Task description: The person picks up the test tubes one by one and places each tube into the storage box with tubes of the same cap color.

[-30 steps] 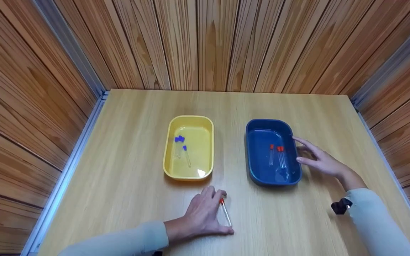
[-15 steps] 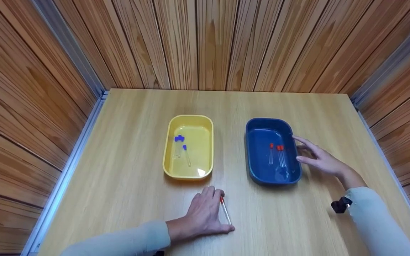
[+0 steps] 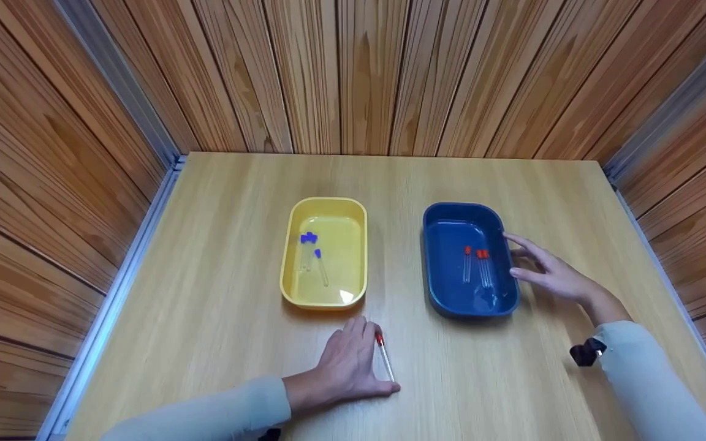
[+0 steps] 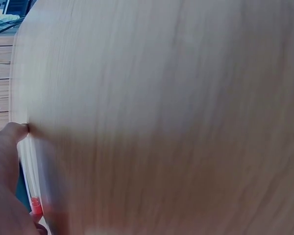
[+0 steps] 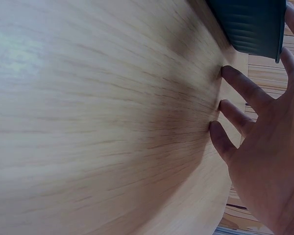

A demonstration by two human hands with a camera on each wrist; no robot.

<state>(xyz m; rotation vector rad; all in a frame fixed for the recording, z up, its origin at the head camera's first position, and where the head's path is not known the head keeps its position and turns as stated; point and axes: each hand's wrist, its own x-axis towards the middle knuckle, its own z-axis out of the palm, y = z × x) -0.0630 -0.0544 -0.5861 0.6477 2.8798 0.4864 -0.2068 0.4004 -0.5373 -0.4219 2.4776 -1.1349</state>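
Note:
On the table in front of the trays, my left hand (image 3: pixel 347 361) holds a red-capped test tube (image 3: pixel 385 358) lengthwise, the thumb at its clear end and the index finger by the cap. The left wrist view shows the red cap (image 4: pixel 36 205) beside the fingers, partly hidden. My right hand (image 3: pixel 555 277) rests against the right side of the blue tray (image 3: pixel 434 294), fingers spread. In the right wrist view, some of its fingertips touch the tabletop while others meet the tray's wall (image 5: pixel 250 27). Several red-capped tubes (image 3: pixel 483 266) lie inside the blue tray.
Left of the blue tray stands a yellow tray (image 3: pixel 359 269) with several purple-capped tubes (image 3: pixel 309 238) in it. Wood-panelled walls (image 3: pixel 365 79) close in the table (image 3: pixel 218 245) at the back and both sides.
My left hand and the red-capped test tube have shifted slightly away from me, toward the yellow tray. The right hand has stayed at the blue tray.

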